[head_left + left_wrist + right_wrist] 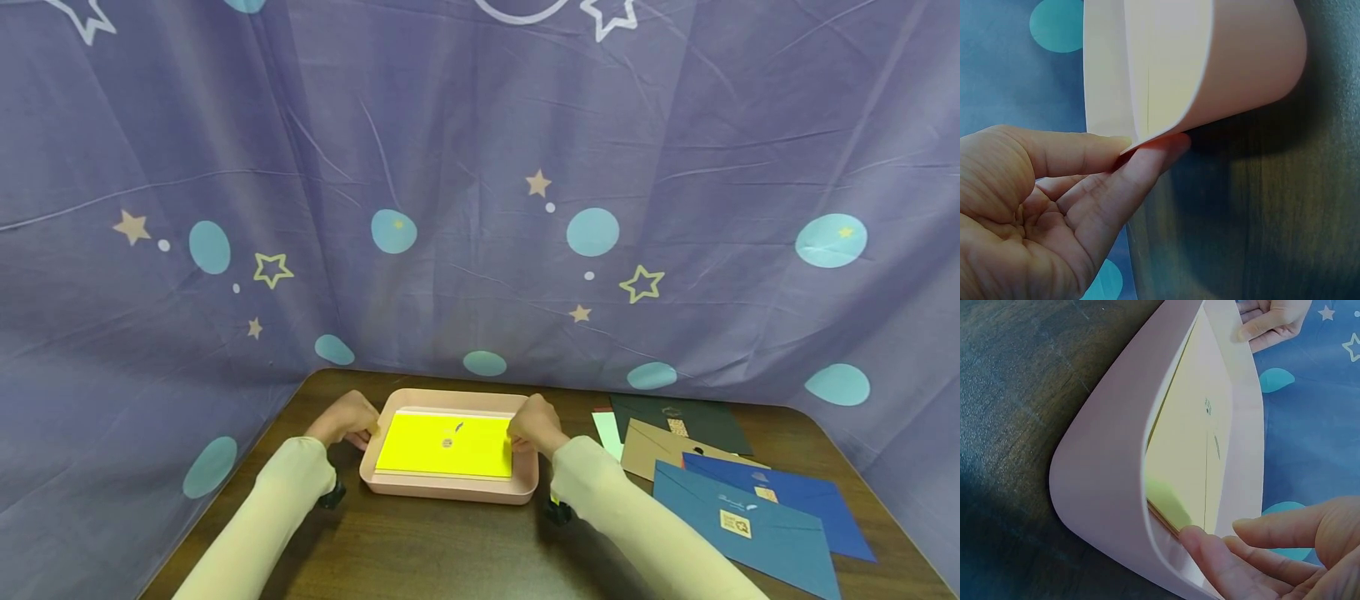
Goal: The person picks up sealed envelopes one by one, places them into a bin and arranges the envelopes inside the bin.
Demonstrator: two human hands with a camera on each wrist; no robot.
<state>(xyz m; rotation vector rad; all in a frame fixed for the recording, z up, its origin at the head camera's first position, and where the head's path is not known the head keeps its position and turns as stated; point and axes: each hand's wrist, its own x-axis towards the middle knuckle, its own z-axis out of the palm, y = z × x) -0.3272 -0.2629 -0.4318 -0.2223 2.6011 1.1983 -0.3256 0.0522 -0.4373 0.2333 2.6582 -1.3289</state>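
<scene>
A yellow envelope (420, 448) lies flat inside a pink tray (450, 489), with pale edges showing beneath it. The left hand (347, 419) pinches the tray's left rim between thumb and fingers. At the right end, the right hand (536, 425) reaches over the rim, thumb and forefinger parted, a fingertip at the envelope's edge; I cannot tell whether it touches. The tray sits on a brown table (450, 550). To its right, teal (780, 533), blue (821, 508), tan (643, 446) and dark green (712, 425) envelopes overlap. A purple, star-patterned curtain (472, 125) hangs behind.
</scene>
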